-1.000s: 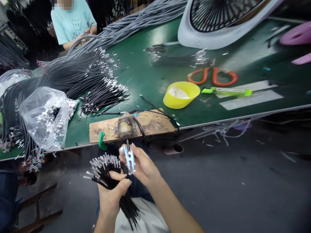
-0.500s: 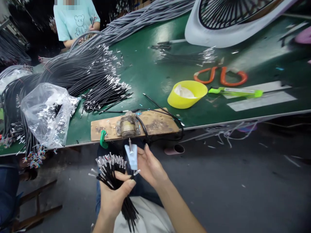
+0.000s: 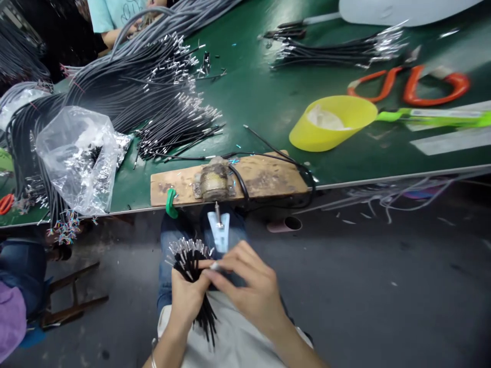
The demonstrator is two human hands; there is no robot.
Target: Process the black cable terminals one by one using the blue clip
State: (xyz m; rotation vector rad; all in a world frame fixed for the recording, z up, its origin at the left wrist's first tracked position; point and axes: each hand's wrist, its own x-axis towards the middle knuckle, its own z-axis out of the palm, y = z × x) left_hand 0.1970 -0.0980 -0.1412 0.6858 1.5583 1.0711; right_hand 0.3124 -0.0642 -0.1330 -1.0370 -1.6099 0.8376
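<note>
blue jeans (image 3: 164, 273), off-white garment (image 3: 240, 332), thin pale left-forearm band (image 3: 153, 353)

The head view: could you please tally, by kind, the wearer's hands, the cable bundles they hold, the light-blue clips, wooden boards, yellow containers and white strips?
Hands: 2 (left hand, right hand)
Black cable bundle: 1
Light-blue clip: 1
Wooden board: 1
Yellow container: 1
White strips: 2
Total: 8

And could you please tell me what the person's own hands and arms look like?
Both the left hand and the right hand are bare, without gloves, and no sleeves show on the forearms. A thin, pale band, perhaps a bracelet, shows on the left forearm.
</note>
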